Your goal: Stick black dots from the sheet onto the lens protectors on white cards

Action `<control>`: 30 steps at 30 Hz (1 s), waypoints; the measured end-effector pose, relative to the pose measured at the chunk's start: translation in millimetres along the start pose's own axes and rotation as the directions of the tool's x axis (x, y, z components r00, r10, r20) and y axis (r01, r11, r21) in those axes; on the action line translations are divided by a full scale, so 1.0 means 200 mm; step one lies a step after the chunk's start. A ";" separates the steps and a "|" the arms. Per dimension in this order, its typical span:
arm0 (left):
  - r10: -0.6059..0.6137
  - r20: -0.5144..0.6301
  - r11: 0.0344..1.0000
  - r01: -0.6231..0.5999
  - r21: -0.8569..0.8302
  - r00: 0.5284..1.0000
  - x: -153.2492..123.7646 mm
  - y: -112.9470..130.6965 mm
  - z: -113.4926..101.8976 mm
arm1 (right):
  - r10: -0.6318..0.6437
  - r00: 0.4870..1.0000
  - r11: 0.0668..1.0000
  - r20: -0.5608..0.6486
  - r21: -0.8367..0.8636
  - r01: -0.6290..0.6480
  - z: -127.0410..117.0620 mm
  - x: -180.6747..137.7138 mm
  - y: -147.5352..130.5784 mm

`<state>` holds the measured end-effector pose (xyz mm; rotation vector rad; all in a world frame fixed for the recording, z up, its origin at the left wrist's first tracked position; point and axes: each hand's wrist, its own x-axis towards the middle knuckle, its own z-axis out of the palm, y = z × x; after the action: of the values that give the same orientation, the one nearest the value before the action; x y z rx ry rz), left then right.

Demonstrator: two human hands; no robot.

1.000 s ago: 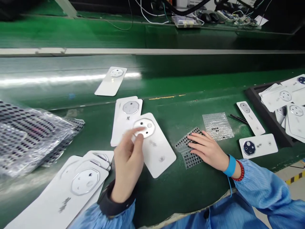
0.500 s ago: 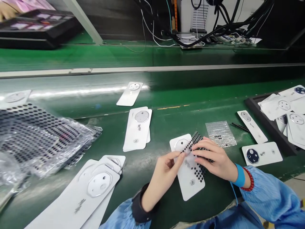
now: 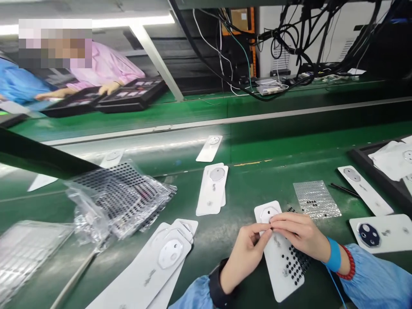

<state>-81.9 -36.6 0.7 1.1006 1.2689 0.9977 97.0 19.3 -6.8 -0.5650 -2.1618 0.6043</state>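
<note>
A white card (image 3: 279, 274) printed with a round camera-like emblem lies on the green bench in front of me. Over its upper part, the fingertips of my left hand (image 3: 247, 252) are pinched together, meeting those of my right hand (image 3: 299, 235). A tiny dark spot shows between them, too small to name. Under my right hand, with its fingers closed, is a clear sheet of black dots (image 3: 298, 262), showing above and below the hand and overlapping the card's right side. A smaller clear sheet (image 3: 317, 198) with a few black dots lies just beyond.
Black tweezers (image 3: 345, 189) lie beside a white card (image 3: 365, 189) on the right, near a dark tray (image 3: 380, 174) of cards. Stacked cards (image 3: 210, 191) and larger white sheets (image 3: 154, 268) lie left. Bagged dot sheets (image 3: 122, 199) are farther left. Co-workers handle black trays (image 3: 135, 92) across the bench.
My view has swung left and up, bringing co-workers into sight. My right fingers have closed in towards my left fingertips over the card; the dot sheet now sits lower under my right hand.
</note>
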 end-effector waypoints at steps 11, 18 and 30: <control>-0.040 0.010 0.999 0.040 -0.001 0.999 0.02 -0.02 0.00 | 0.033 0.999 0.999 0.011 -0.032 -0.032 0.04 -0.01 0.01; -0.054 0.003 0.999 0.054 0.003 0.999 0.03 0.00 0.00 | 0.112 0.985 0.992 0.129 0.049 -0.119 0.02 0.02 0.02; 0.100 -0.375 0.963 0.006 0.270 0.922 0.05 0.07 -0.17 | 0.186 0.965 0.977 0.186 -0.142 -0.160 0.02 -0.02 0.08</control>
<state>-115.5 -20.9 13.1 1.1783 1.7440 1.1424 98.8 29.4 -21.5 -0.7984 -2.3670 0.6445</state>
